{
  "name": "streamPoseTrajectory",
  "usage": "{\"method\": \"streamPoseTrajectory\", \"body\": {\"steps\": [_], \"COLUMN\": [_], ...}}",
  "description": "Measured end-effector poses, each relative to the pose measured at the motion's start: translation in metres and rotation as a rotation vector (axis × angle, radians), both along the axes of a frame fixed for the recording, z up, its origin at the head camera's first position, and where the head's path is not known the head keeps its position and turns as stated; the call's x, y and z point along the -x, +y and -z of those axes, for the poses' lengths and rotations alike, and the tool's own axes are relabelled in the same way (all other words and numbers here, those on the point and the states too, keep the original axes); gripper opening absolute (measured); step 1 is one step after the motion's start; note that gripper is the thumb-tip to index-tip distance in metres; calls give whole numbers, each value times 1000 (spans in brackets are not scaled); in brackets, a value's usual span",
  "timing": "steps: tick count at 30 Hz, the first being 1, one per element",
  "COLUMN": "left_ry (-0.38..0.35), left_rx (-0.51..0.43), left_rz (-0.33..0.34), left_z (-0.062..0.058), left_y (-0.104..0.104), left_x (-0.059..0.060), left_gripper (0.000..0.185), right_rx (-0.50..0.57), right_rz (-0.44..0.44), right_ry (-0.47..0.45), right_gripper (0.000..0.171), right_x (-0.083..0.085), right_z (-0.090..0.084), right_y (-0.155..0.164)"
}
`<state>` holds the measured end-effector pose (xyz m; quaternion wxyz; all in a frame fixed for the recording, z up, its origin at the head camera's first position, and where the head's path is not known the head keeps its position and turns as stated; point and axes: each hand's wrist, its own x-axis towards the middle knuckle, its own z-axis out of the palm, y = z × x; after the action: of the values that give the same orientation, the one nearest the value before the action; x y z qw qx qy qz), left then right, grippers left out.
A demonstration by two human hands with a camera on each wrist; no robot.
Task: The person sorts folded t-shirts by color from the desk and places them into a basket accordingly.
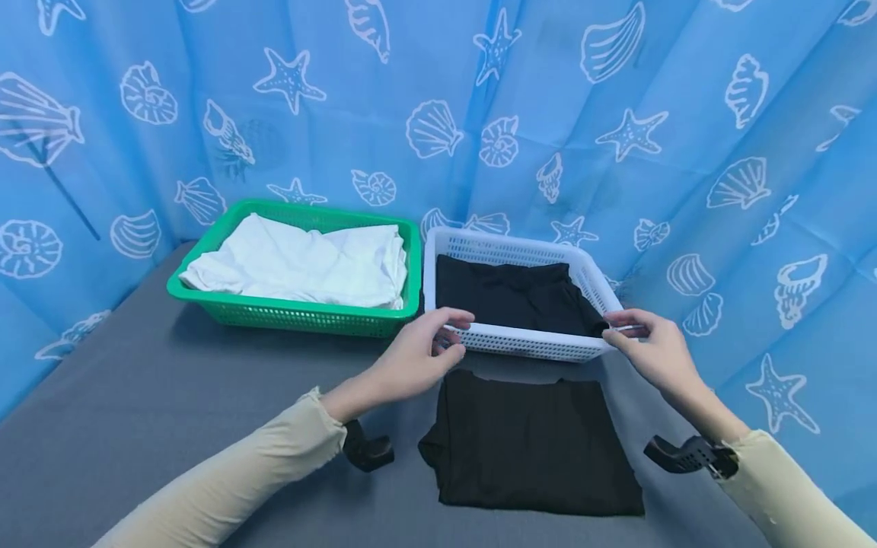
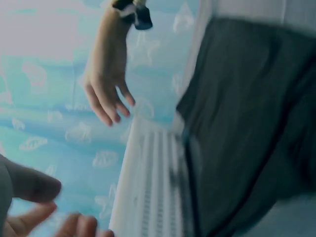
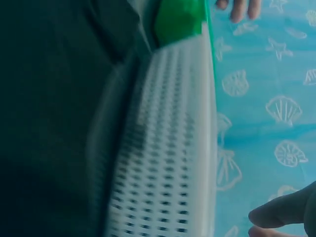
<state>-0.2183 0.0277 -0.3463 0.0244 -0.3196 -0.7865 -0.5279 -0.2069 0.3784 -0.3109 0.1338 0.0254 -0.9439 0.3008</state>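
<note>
My left hand (image 1: 414, 356) hovers at the near left corner of the white plastic basket (image 1: 530, 344), fingers loosely bent and thumb apart, with nothing between them. At the basket's near right corner is my right hand (image 1: 658, 354), its fingertips right by the rim and the edge of a black garment (image 1: 503, 293) lying inside. In the left wrist view the fingers of the right hand (image 2: 106, 89) hang loosely and hold nothing. A second black garment (image 1: 534, 445), folded into a rough rectangle, lies on the grey surface in front of the basket.
To the left stands a green plastic basket (image 1: 294, 308) with white folded cloth (image 1: 301, 255) in it, close beside the white basket. A blue curtain (image 1: 438, 99) printed with shells and starfish hangs right behind both. Grey cloth (image 1: 171, 426) covers the table.
</note>
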Motion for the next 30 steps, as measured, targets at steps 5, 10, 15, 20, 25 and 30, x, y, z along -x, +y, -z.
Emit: {"method": "streamPoseTrajectory", "body": {"steps": [5,10,15,20,25,30], "left_ry": [-235,-372,-530,-725,-786,-750], "left_rx": [74,123,42,-147,-214,-180], "left_rz": [-41,-74,-118,-113,-92,-114], "left_z": [5,16,31,44,51,53], "left_y": [6,10,7,8,15,25], "left_x": [-21,-25,-28,-30,-32,-34], "left_gripper": [40,44,47,48,47,45], "right_rx": [59,64,164,388,619,725], "right_rz": [-57,-82,-130,-108,-161,-306], "right_ry": [-105,-315,-588,-787,-870,-918], "right_gripper": [33,39,52,57,57,53], "right_x": [-22,-32,-35,-32,-27,-27], "right_z": [13,22,30,39,47,55], "right_y": [11,22,34,47,56,57]}}
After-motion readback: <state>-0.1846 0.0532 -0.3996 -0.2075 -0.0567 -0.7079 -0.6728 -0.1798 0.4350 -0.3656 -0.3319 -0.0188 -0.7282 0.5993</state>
